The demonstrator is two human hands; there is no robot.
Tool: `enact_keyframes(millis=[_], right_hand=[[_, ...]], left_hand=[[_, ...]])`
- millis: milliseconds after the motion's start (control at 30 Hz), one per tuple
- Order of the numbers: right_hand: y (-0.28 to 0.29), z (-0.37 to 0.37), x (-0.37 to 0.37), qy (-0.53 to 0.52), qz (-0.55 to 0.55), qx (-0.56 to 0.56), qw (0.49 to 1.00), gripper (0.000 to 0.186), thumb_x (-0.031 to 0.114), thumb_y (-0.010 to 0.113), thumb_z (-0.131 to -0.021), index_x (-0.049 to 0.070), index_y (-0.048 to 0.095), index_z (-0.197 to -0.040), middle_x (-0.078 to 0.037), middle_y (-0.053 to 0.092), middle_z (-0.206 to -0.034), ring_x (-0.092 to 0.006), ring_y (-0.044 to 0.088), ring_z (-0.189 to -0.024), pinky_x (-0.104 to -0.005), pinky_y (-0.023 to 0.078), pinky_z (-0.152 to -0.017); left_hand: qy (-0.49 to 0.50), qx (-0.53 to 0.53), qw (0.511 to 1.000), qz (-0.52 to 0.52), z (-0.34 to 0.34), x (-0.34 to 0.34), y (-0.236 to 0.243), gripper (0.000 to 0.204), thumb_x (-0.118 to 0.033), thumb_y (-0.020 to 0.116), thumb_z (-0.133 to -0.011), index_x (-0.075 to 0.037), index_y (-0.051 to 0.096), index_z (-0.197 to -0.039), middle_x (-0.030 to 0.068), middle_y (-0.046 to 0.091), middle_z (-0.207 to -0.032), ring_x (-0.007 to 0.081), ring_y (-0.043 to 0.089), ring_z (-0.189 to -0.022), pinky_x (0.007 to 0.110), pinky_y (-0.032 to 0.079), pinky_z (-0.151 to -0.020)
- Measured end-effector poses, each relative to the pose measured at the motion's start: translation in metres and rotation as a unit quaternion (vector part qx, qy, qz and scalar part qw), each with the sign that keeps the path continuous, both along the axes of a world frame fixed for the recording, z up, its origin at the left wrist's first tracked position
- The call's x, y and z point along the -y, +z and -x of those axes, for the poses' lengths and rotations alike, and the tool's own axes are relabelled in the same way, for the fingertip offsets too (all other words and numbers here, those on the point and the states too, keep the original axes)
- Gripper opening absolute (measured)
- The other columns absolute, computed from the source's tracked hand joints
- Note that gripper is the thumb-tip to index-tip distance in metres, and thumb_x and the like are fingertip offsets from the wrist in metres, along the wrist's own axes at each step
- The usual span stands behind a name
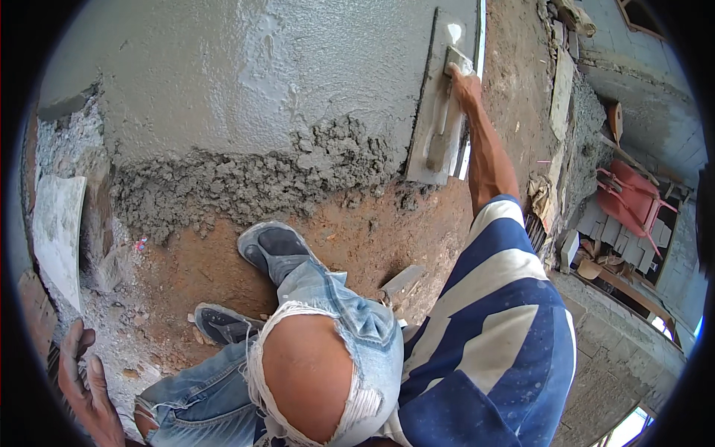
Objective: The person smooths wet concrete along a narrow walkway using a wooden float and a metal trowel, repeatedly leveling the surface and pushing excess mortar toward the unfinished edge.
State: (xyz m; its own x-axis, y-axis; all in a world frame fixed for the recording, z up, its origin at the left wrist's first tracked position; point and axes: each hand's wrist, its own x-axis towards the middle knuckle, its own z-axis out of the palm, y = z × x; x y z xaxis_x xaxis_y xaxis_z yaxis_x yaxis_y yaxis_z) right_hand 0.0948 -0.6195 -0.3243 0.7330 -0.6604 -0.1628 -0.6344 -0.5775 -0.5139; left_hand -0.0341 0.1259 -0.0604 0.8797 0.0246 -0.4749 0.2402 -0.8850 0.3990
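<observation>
Stretched out to the upper right, my right hand (466, 86) is wrapped round the handle of a long finishing trowel (428, 127). The trowel's flat metal blade lies on the right edge of the wet grey concrete (201, 67), alongside a thin white edge strip (480, 45). Rough, lumpy concrete (253, 179) forms the near border of the smooth area. Down at the lower left, my left hand (89, 387) is raised over the gravelly ground with its fingers apart, holding nothing.
My shoes (272, 246) stand on reddish soil (186, 276) close to the rough concrete. A pale board (58, 231) leans at the left. Near my knee lies a small grey block (402, 279). A red wheelbarrow (633, 197) and a shovel (614, 123) are at the far right.
</observation>
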Motion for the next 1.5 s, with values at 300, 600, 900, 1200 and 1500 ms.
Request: enact_keyframes(millis=[300, 600, 900, 1200, 1500], right_hand=[[0.002, 0.113, -0.106, 0.053, 0.030, 0.005, 0.998, 0.062, 0.045, 0.069, -0.082, -0.008, 0.056, -0.111, -0.031, 0.064, -0.104, -0.0429, 0.063, -0.101, -0.0457, 0.049, -0.086], [-0.004, 0.191, -0.090, -0.013, 0.114, -0.003, 0.993, 0.059, 0.043, 0.068, -0.083, -0.004, 0.056, -0.116, -0.027, 0.067, -0.100, -0.0380, 0.067, -0.094, -0.0431, 0.051, -0.083], [-0.015, 0.181, -0.035, -0.048, 0.097, -0.015, 0.994, 0.061, 0.048, 0.067, -0.082, 0.004, 0.061, -0.123, -0.020, 0.068, -0.105, -0.0307, 0.066, -0.097, -0.0401, 0.050, -0.084], [0.012, 0.069, -0.009, -0.038, -0.022, -0.034, 0.998, 0.060, 0.052, 0.065, -0.084, 0.000, 0.064, -0.114, -0.013, 0.068, -0.087, -0.0213, 0.063, -0.074, -0.0382, 0.049, -0.067], [-0.019, 0.074, -0.057, 0.099, 0.058, 0.004, 0.993, 0.061, 0.050, 0.067, -0.082, -0.002, 0.060, -0.112, -0.023, 0.068, -0.091, -0.0338, 0.068, -0.084, -0.0418, 0.052, -0.076]], left_hand=[[-0.154, 0.052, 0.987, 0.005, -0.039, 0.062, 0.018, 0.040, -0.022, 0.053, -0.096, -0.002, 0.056, -0.130, 0.0151, 0.064, -0.108, 0.0252, 0.057, -0.105, 0.038, 0.039, -0.098], [-0.118, 0.095, 0.988, 0.010, -0.014, 0.041, 0.006, 0.037, -0.018, 0.053, -0.096, -0.005, 0.057, -0.130, 0.0149, 0.063, -0.110, 0.0250, 0.058, -0.104, 0.038, 0.040, -0.097], [-0.039, 0.072, 0.996, 0.024, 0.027, 0.015, 0.030, 0.038, -0.017, 0.051, -0.098, -0.001, 0.054, -0.133, 0.0155, 0.062, -0.114, 0.0250, 0.057, -0.106, 0.037, 0.040, -0.099], [-0.012, 0.004, 1.000, -0.001, 0.020, 0.010, 0.017, 0.039, -0.020, 0.051, -0.098, 0.002, 0.055, -0.131, 0.0165, 0.062, -0.113, 0.0249, 0.057, -0.107, 0.037, 0.040, -0.098], [-0.026, 0.019, 0.999, 0.012, 0.003, 0.023, 0.024, 0.039, -0.022, 0.050, -0.098, -0.001, 0.056, -0.131, 0.0164, 0.062, -0.115, 0.0252, 0.057, -0.109, 0.038, 0.039, -0.100]])
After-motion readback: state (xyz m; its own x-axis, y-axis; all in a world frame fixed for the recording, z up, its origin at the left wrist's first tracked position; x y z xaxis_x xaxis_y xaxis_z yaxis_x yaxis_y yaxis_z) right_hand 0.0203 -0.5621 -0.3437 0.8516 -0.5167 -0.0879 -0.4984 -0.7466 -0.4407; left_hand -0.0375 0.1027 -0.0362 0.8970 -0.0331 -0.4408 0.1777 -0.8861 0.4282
